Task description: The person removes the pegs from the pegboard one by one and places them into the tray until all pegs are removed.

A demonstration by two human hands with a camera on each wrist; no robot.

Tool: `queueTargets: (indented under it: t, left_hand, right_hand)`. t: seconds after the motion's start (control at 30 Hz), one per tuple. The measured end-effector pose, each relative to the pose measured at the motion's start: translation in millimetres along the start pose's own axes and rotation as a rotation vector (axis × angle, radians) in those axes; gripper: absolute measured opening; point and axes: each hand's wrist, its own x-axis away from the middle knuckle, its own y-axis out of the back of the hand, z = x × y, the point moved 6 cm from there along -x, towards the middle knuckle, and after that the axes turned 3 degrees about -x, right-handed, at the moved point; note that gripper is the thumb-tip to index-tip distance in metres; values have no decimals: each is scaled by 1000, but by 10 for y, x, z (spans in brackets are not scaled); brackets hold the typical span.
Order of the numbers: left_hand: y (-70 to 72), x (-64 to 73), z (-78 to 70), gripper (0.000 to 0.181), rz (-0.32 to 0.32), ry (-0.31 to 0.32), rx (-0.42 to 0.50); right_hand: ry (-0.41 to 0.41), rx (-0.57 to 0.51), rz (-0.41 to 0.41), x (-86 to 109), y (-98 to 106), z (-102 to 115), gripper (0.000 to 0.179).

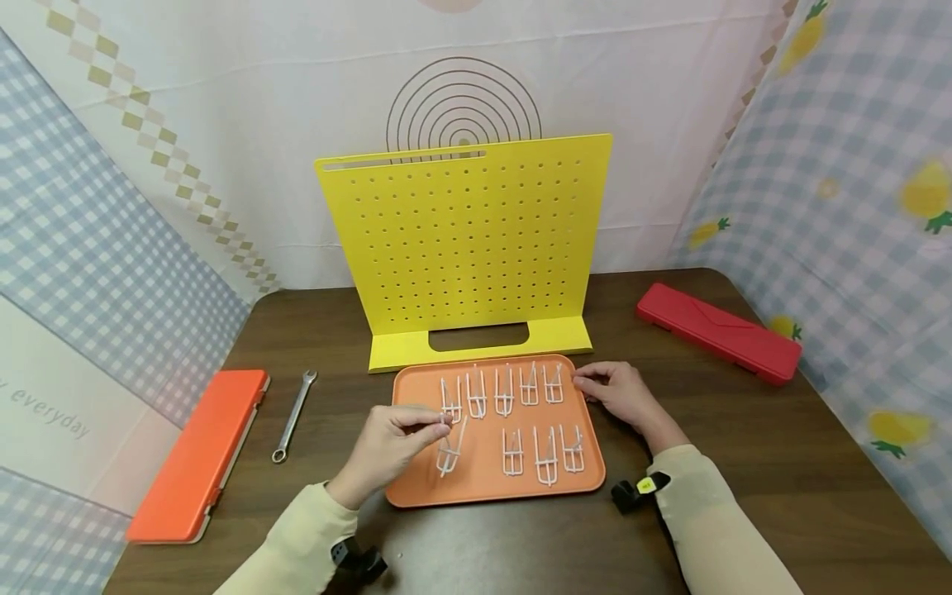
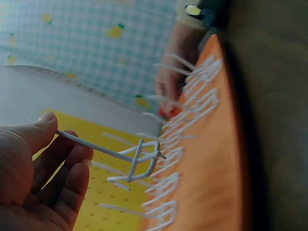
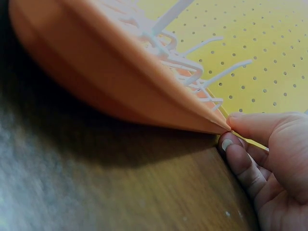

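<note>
My left hand [image 1: 387,446] pinches a white wire pegboard hook [image 2: 96,146] by the end of its prong. The framed end of that hook points away from the fingers, above the left part of an orange tray [image 1: 476,489]. Several more white pegboard hooks [image 1: 545,478] lie in the tray in two rows. At the tray's far right corner, my right hand [image 1: 617,392] pinches the rim between thumb and fingers, as the right wrist view shows. Behind the tray stands a yellow pegboard [image 1: 463,324] with rows of small holes and no hooks on it.
On the left of the dark wooden table [image 1: 506,545] lie a combination wrench [image 1: 295,417] and an orange case [image 1: 197,459]. A closed red case [image 1: 717,332] lies at the right. Patterned cloth [image 1: 327,99] hangs behind and on both sides.
</note>
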Motion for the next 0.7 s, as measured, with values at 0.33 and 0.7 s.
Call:
queueTargets:
  t: [0.33,0.7]
  left_hand:
    - [-281,-26,18,12,34,113,-45]
    - [-401,-51,36,11,52,111,-43]
  right_hand:
    - [17,-23,4,-1,-8,3,27]
    - [9,-17,-3,-6,4,-9,29]
